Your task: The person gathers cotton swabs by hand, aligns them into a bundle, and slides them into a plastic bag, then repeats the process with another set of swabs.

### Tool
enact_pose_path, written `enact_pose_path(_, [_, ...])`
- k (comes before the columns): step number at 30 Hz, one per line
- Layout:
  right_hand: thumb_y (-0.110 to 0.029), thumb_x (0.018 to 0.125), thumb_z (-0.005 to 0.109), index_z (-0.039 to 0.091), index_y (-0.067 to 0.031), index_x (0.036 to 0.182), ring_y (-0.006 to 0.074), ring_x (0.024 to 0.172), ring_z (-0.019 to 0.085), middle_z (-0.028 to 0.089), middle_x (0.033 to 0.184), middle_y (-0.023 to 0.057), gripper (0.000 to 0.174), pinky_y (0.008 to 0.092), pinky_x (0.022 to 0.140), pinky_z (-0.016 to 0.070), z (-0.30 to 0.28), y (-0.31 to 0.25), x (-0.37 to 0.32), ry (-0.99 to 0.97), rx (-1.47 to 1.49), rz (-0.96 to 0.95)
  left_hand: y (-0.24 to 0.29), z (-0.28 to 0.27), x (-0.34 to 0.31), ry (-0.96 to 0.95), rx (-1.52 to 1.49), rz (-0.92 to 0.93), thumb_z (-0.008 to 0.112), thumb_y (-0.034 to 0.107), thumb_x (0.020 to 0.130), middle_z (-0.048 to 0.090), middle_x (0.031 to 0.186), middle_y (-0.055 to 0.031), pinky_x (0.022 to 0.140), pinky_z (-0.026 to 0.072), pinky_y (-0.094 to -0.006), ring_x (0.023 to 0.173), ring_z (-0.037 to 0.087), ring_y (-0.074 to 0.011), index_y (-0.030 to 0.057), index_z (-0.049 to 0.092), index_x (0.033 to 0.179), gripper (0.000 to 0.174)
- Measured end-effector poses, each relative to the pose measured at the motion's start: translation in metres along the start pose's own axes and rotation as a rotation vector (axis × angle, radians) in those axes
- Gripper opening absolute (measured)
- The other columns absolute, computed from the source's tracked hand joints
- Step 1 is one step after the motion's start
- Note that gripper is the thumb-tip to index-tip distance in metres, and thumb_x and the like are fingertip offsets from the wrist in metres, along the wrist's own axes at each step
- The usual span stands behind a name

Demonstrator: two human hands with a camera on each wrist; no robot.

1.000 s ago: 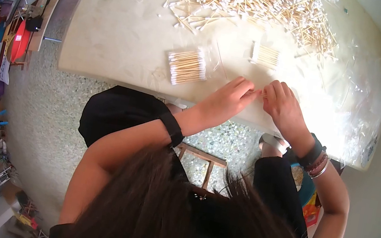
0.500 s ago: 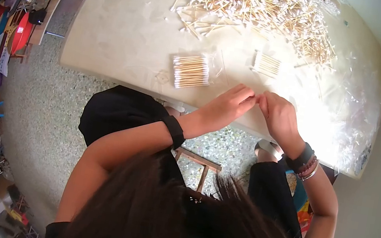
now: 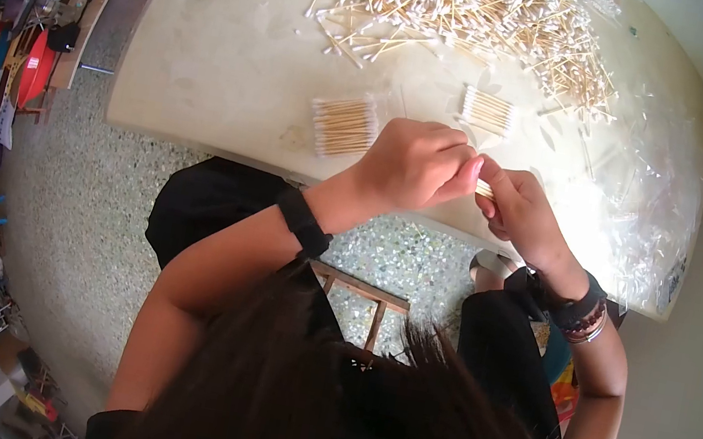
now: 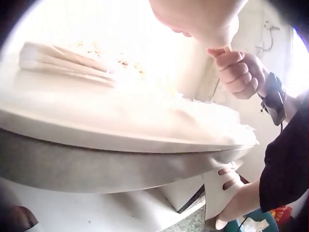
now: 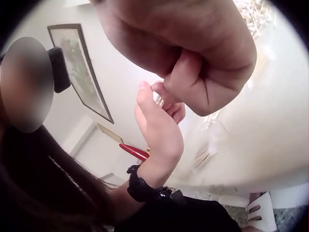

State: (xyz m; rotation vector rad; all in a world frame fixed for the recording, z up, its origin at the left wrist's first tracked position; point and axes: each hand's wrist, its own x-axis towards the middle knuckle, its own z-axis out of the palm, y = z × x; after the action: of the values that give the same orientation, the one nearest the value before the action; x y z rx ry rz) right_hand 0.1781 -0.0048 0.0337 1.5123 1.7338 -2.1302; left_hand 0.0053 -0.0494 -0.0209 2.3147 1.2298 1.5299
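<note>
Head view: the left hand (image 3: 416, 165) is curling its fingers, thumb and fingertips closing on a small bundle of cotton swabs (image 3: 484, 189). The right hand (image 3: 522, 213) is gripping the same bundle, fingers curled round it, thumb pressing near the left hand's. Grip: closed on both sides; the bundle is sitting between the hands, above the near edge of the table (image 3: 205, 93).

Visibility: the fingers are covering most of the bundle, so swab count is not readable. Left wrist view is washing out over the table; right wrist view is showing only white tips at the left fingers.

Appearance: pale sticks, white tips. A flat row of swabs (image 3: 344, 127) is lying left of the hands, a smaller row (image 3: 488, 110) beyond them, and a loose swab pile (image 3: 471, 7) is spreading at the far side.
</note>
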Motion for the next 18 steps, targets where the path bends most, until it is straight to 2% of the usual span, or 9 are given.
enact_pose_path(1, [-0.044, 0.098, 0.042, 0.045, -0.0073, 0.057, 0.0062, 0.044, 0.031, 0.036, 0.047, -0.0025, 0.055, 0.0248, 0.04, 0.0253, 0.002, 0.003, 0.002, 0.002, 0.0, -0.001, 0.004, 0.002, 0.001, 0.026, -0.083, -0.129, 0.056, 0.011, 0.085, 0.05, 0.061, -0.0081, 0.047, 0.0405, -0.0356, 0.047, 0.047, -0.0257, 0.0018, 0.049, 0.064, 0.024])
enact_pose_path(3, [-0.042, 0.097, 0.044, 0.048, -0.0028, 0.056, 0.0112, 0.043, 0.034, 0.039, 0.046, 0.0035, 0.057, 0.0294, 0.042, 0.0298, 0.008, 0.011, 0.009, 0.366, -0.287, -0.425, 0.016, 0.004, 0.003, 0.053, -0.167, -0.259, 0.053, 0.014, 0.089, 0.048, 0.054, -0.0101, 0.046, 0.0383, -0.0358, 0.044, 0.045, -0.0265, 0.0013, 0.048, 0.062, 0.03])
enact_pose_path(5, [-0.041, 0.097, 0.045, 0.051, 0.0004, 0.058, 0.015, 0.045, 0.037, 0.041, 0.048, 0.0078, 0.057, 0.0323, 0.046, 0.034, 0.011, 0.004, 0.006, 0.438, -0.345, -0.431, 0.029, 0.003, 0.008, 0.075, -0.385, -0.671, 0.045, 0.019, 0.095, 0.042, 0.049, -0.0142, 0.045, 0.0322, -0.0376, 0.042, 0.04, -0.0269, -0.0029, 0.044, 0.06, 0.041])
enact_pose_path(7, [-0.041, 0.097, 0.045, 0.051, 0.0009, 0.058, 0.0147, 0.047, 0.037, 0.042, 0.048, 0.0084, 0.057, 0.0307, 0.048, 0.0349, 0.011, 0.002, 0.009, 0.545, -0.494, -0.551, 0.033, 0.004, 0.011, 0.089, -0.414, -0.771, 0.043, 0.02, 0.096, 0.039, 0.048, -0.0143, 0.045, 0.0307, -0.0379, 0.042, 0.039, -0.0252, -0.0035, 0.042, 0.059, 0.044])
enact_pose_path(8, [-0.041, 0.097, 0.045, 0.051, 0.0009, 0.058, 0.0147, 0.047, 0.037, 0.042, 0.048, 0.0084, 0.057, 0.0307, 0.048, 0.0349, 0.012, 0.002, 0.01, 0.542, -0.494, -0.55, 0.034, 0.004, 0.011, 0.102, -0.444, -0.87, 0.041, 0.021, 0.097, 0.037, 0.046, -0.0144, 0.046, 0.0291, -0.0383, 0.041, 0.038, -0.0236, -0.0042, 0.04, 0.058, 0.047])
enact_pose_path(12, [-0.041, 0.097, 0.044, 0.048, -0.0008, 0.057, 0.0114, 0.049, 0.035, 0.039, 0.049, 0.0029, 0.057, 0.0289, 0.048, 0.0327, 0.006, -0.003, 0.012, 0.381, -0.231, -0.333, 0.024, 0.004, 0.013, 0.118, -0.462, -0.811, 0.04, 0.023, 0.098, 0.037, 0.046, -0.0124, 0.045, 0.0294, -0.0381, 0.041, 0.036, -0.0183, -0.0041, 0.04, 0.057, 0.049])
enact_pose_path(14, [-0.042, 0.098, 0.044, 0.047, -0.0015, 0.058, 0.0102, 0.049, 0.034, 0.038, 0.05, 0.0007, 0.057, 0.0285, 0.048, 0.0319, 0.006, -0.004, 0.012, 0.275, -0.115, -0.212, 0.015, 0.003, 0.015, 0.172, -0.573, -0.901, 0.038, 0.026, 0.099, 0.034, 0.053, 0.0007, 0.048, 0.0262, -0.0289, 0.051, 0.031, -0.0077, 0.0033, 0.036, 0.058, 0.046])
enact_pose_path(17, [-0.041, 0.098, 0.043, 0.046, -0.0026, 0.058, 0.0081, 0.05, 0.032, 0.036, 0.052, -0.0021, 0.056, 0.0276, 0.048, 0.031, 0.013, -0.005, 0.011, 0.208, -0.088, -0.178, 0.003, -0.003, 0.021, 0.224, -0.668, -0.909, 0.032, 0.032, 0.098, 0.031, 0.054, 0.002, 0.049, 0.0259, -0.0271, 0.052, 0.029, -0.0081, 0.008, 0.032, 0.058, 0.047])
enact_pose_path(18, [-0.041, 0.098, 0.043, 0.046, -0.003, 0.058, 0.0076, 0.051, 0.032, 0.036, 0.051, -0.0022, 0.055, 0.0272, 0.048, 0.0308, 0.018, -0.004, 0.01, 0.2, -0.123, -0.196, 0.017, -0.011, 0.033, 0.178, -0.712, -1.102, 0.028, 0.035, 0.098, 0.028, 0.055, 0.0017, 0.051, 0.0264, -0.0263, 0.053, 0.027, -0.0089, 0.0098, 0.029, 0.059, 0.046])
